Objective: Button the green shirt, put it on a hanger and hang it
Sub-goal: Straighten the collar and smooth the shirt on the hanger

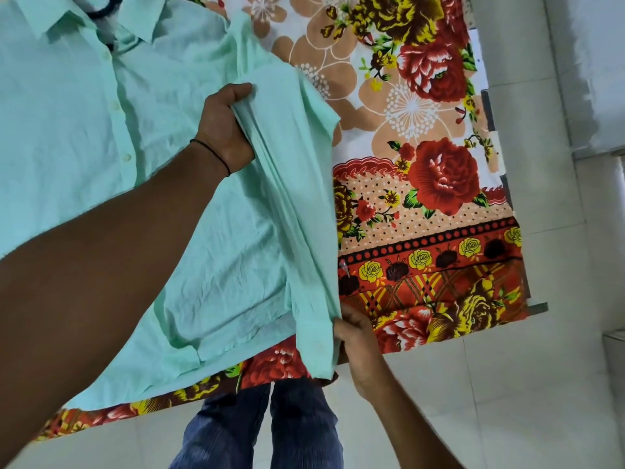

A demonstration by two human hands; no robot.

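The mint green shirt (84, 130) lies front up on a flowered bed, collar at the top left, its button placket running down the chest. My left hand (225, 125) grips a bunched fold of the shirt's right sleeve and lifts it off the bed. My right hand (355, 333) pinches the cuff end of that sleeve at the bed's near edge. The sleeve hangs stretched between the two hands. A dark hanger hook (105, 8) pokes out behind the collar at the top edge.
The bed carries a red, orange and yellow floral sheet (422, 184). White tiled floor (507, 384) lies to the right and below. My legs in blue jeans (270, 428) stand against the bed's near edge.
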